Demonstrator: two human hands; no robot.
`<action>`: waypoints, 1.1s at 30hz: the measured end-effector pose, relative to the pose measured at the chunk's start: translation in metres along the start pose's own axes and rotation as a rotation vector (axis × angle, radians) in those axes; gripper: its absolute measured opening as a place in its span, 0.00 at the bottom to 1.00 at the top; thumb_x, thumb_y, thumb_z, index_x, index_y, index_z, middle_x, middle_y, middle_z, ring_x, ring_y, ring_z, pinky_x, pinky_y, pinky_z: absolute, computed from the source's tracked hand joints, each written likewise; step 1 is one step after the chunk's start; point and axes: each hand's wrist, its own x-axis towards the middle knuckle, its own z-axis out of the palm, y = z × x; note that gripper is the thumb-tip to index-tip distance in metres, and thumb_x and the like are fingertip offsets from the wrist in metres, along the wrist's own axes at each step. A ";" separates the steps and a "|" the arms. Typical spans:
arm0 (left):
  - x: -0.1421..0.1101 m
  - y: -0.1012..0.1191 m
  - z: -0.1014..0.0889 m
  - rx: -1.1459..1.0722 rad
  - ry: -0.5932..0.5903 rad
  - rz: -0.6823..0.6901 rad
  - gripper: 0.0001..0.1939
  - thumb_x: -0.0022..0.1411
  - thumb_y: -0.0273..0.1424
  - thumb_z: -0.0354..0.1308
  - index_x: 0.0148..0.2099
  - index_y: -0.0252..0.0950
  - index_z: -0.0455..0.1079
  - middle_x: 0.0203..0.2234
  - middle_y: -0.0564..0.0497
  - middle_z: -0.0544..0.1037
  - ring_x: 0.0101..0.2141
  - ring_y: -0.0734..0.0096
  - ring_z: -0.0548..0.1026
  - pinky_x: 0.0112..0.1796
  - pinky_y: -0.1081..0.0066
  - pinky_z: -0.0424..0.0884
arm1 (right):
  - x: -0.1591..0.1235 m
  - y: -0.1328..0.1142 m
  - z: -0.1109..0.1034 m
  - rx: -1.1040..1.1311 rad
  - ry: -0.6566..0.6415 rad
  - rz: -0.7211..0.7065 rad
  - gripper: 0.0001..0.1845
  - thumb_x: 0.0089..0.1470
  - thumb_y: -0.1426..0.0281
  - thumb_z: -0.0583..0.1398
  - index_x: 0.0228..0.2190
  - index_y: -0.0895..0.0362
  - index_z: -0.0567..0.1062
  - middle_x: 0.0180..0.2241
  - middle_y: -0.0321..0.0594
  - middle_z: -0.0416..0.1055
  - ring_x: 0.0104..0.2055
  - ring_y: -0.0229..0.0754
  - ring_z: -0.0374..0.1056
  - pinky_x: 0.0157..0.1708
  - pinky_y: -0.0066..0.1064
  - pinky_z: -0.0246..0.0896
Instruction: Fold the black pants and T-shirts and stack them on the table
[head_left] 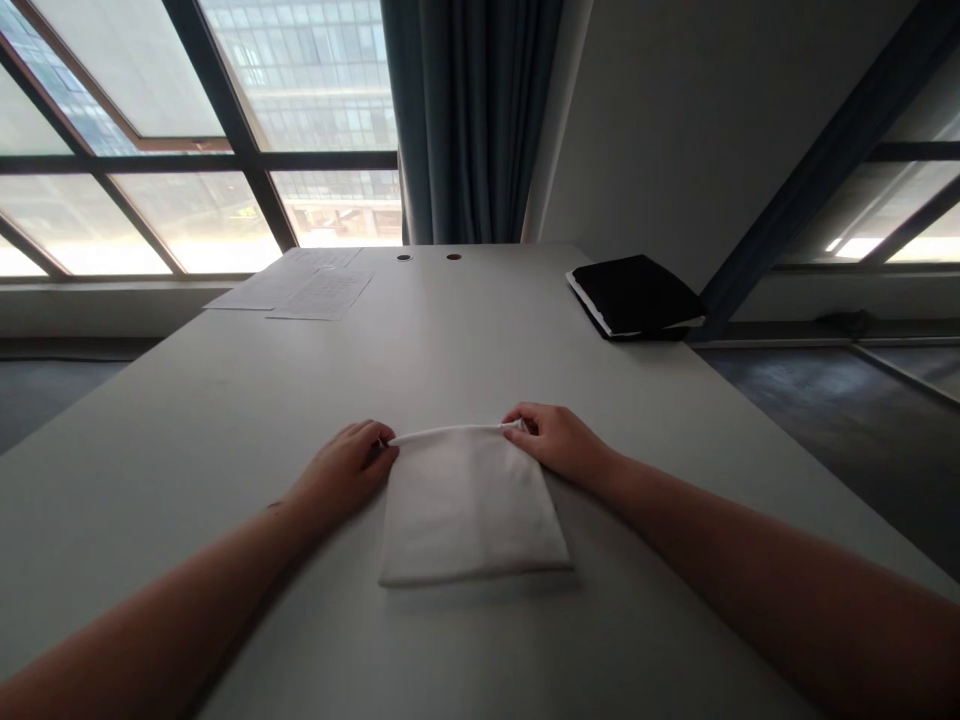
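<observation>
A white folded cloth (469, 510) lies on the table in front of me, its near edge straight and its far edge slightly raised. At its far left corner my left hand (349, 465) is closed, thumb and fingers pinching the fabric. My right hand (559, 438) pinches the far right corner in the same way, with a bit of bunched fabric showing between thumb and fingers. The far edge runs between both hands. A faint crease runs down the middle of the cloth.
The white table (450, 345) stretches away from me. Printed paper sheets (300, 285) lie at its far left. A black folder or case (637, 295) with white edges sits at the far right. Two round cable holes (454, 257) are near the back edge, before a dark curtain (472, 120).
</observation>
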 end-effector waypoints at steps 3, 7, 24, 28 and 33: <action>-0.001 -0.008 0.006 0.020 0.025 0.048 0.13 0.69 0.43 0.52 0.44 0.39 0.71 0.43 0.45 0.80 0.44 0.56 0.78 0.48 0.58 0.74 | -0.003 0.005 0.004 -0.109 0.070 -0.085 0.13 0.63 0.63 0.61 0.43 0.55 0.82 0.32 0.40 0.78 0.34 0.45 0.74 0.38 0.34 0.67; -0.014 0.017 0.002 0.059 0.162 0.104 0.18 0.74 0.42 0.49 0.56 0.38 0.70 0.52 0.42 0.80 0.53 0.56 0.78 0.57 0.55 0.72 | -0.022 -0.012 0.005 -0.244 0.264 -0.351 0.15 0.65 0.68 0.59 0.49 0.59 0.80 0.46 0.51 0.79 0.48 0.53 0.74 0.52 0.45 0.70; -0.043 0.034 0.042 0.540 0.035 0.257 0.37 0.79 0.47 0.36 0.73 0.21 0.60 0.71 0.28 0.60 0.71 0.40 0.59 0.68 0.42 0.58 | -0.031 -0.005 0.021 -0.400 -0.214 -0.214 0.39 0.72 0.54 0.51 0.73 0.64 0.57 0.75 0.55 0.46 0.78 0.56 0.42 0.75 0.55 0.40; -0.033 0.059 0.030 0.533 0.082 0.326 0.37 0.79 0.46 0.37 0.72 0.20 0.61 0.72 0.27 0.58 0.71 0.41 0.59 0.68 0.42 0.57 | -0.026 0.004 0.019 -0.366 -0.110 -0.263 0.32 0.72 0.60 0.51 0.70 0.63 0.65 0.72 0.55 0.57 0.76 0.57 0.50 0.74 0.55 0.45; 0.005 0.094 0.034 0.456 -0.053 0.399 0.35 0.79 0.47 0.37 0.74 0.26 0.58 0.74 0.36 0.56 0.72 0.50 0.60 0.69 0.49 0.58 | -0.011 0.026 0.013 -0.341 0.026 -0.280 0.29 0.67 0.60 0.57 0.60 0.67 0.76 0.65 0.61 0.69 0.74 0.65 0.53 0.72 0.60 0.51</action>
